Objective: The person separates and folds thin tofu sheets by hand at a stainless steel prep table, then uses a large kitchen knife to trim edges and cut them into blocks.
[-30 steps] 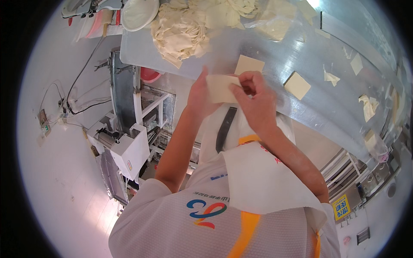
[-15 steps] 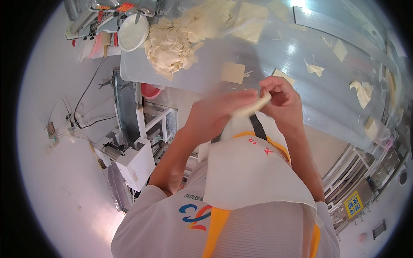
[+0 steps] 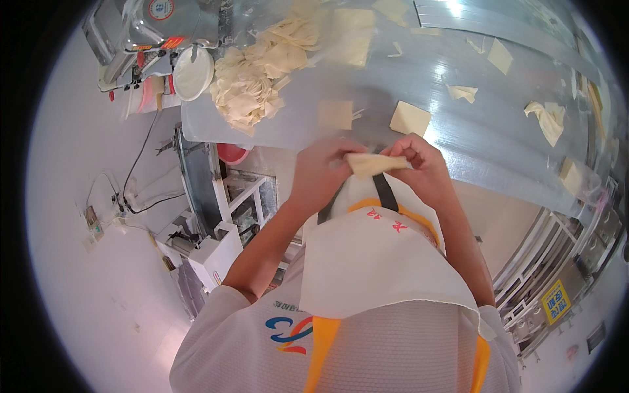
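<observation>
Between my two hands is a pale yellow dough wrapper piece (image 3: 375,165), held up in front of my apron near the table's front edge. My left hand (image 3: 322,171) pinches its left end, and my right hand (image 3: 422,169) grips its right end with bent fingers. Whether it is one sheet or several layers, I cannot tell. Just beyond my right hand lies a neat square stack of wrappers (image 3: 411,119). A flat square wrapper (image 3: 335,114) rests left of that stack, with thin dough strips (image 3: 357,114) beside it.
A heap of crumpled dough sheets (image 3: 242,95) covers the table's far left, next to a white round tub (image 3: 193,72) and a metal machine (image 3: 167,23). Dough scraps (image 3: 547,121) lie at the right. A long metal plate (image 3: 498,29) runs along the back.
The dough piece has gone from slanting up to the right to nearly level. My hands have come lower, and the square stack now shows fully. The whole view has shifted slightly.
</observation>
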A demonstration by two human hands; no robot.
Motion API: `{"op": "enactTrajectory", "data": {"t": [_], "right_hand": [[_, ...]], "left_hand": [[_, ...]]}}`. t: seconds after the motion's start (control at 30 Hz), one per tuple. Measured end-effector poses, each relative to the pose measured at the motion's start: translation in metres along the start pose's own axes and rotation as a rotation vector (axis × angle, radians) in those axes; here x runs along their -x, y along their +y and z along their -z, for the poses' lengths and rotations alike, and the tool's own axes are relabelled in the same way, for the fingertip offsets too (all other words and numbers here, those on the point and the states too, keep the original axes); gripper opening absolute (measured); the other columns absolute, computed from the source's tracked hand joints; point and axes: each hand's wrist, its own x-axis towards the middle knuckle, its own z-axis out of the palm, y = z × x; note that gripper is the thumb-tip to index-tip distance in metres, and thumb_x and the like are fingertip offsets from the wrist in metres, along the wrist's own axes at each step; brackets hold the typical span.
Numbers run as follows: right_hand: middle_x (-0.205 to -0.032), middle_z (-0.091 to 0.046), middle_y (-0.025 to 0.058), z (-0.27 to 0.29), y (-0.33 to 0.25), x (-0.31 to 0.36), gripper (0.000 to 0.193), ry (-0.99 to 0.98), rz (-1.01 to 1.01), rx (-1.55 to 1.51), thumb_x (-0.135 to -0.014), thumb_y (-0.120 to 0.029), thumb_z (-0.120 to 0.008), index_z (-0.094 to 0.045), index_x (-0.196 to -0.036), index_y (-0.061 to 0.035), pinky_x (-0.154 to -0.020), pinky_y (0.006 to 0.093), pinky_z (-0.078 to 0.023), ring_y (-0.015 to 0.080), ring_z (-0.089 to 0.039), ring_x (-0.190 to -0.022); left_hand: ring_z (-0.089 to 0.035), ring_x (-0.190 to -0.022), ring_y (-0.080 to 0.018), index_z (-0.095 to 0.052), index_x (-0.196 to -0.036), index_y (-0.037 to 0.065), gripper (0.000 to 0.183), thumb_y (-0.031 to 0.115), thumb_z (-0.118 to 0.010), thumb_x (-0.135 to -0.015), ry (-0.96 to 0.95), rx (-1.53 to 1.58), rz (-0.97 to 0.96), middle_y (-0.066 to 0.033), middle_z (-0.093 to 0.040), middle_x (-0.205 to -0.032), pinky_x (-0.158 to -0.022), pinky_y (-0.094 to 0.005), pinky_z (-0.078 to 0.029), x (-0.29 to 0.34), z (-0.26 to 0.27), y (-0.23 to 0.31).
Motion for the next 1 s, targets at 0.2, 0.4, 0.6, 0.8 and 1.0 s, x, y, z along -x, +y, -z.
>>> {"op": "enactTrajectory", "data": {"t": [0.2, 0.4, 0.6, 0.8, 1.0], "right_hand": [[-0.108, -0.076, 0.0077, 0.042, 0.067, -0.012, 0.026, 0.265, -0.224, -0.061, -0.097, -0.01, -0.078, -0.066, -0.118, -0.0005, -0.089, 0.0305, -0.057, 0.0138, -0.071, -0.099], [-0.1, -0.075, 0.0027, 0.078, 0.082, -0.042, 0.02, 0.454, -0.132, -0.027, -0.099, -0.011, -0.077, -0.068, -0.115, -0.0048, -0.076, 0.0255, -0.052, 0.0088, -0.067, -0.088], [-0.091, -0.076, 0.0062, 0.083, 0.093, -0.067, 0.022, 0.611, -0.101, 0.158, -0.095, -0.015, -0.08, -0.07, -0.108, -0.0003, -0.072, 0.0306, -0.055, 0.0126, -0.069, -0.078], [-0.093, -0.078, 0.0097, 0.081, 0.096, -0.068, 0.026, 0.682, -0.121, 0.295, -0.092, -0.018, -0.083, -0.071, -0.108, -0.0011, -0.077, 0.0344, -0.058, 0.0187, -0.073, -0.082], [-0.095, -0.077, 0.0059, 0.083, 0.105, -0.071, 0.027, 0.738, -0.148, 0.365, -0.093, -0.02, -0.084, -0.073, -0.11, -0.0021, -0.073, 0.0309, -0.058, 0.0127, -0.071, -0.082]], "left_hand": [[-0.072, -0.106, -0.0172, -0.071, -0.129, -0.006, 0.044, 0.008, -0.083, -0.089, -0.115, 0.305, 0.392, -0.0123, -0.077, -0.119, -0.094, -0.0317, -0.057, -0.054, -0.06, -0.061], [-0.073, -0.107, -0.0206, -0.068, -0.13, -0.004, 0.039, 0.009, -0.08, -0.095, -0.097, 0.212, 0.342, -0.0127, -0.077, -0.117, -0.097, -0.0353, -0.057, -0.108, -0.102, -0.067], [-0.076, -0.098, -0.0194, -0.076, -0.119, -0.002, 0.037, 0.014, -0.084, -0.087, 0.005, -0.065, 0.189, -0.0119, -0.081, -0.106, -0.089, -0.034, -0.059, -0.135, -0.115, -0.067], [-0.076, -0.095, -0.0213, -0.077, -0.113, 0.002, 0.033, 0.016, -0.087, -0.086, 0.081, -0.13, 0.147, -0.0105, -0.08, -0.102, -0.089, -0.0354, -0.06, -0.135, -0.124, -0.075], [-0.076, -0.095, -0.0221, -0.075, -0.114, 0.002, 0.032, 0.014, -0.086, -0.085, 0.127, -0.111, 0.125, -0.0108, -0.079, -0.101, -0.088, -0.0352, -0.059, -0.131, -0.124, -0.082]]}}
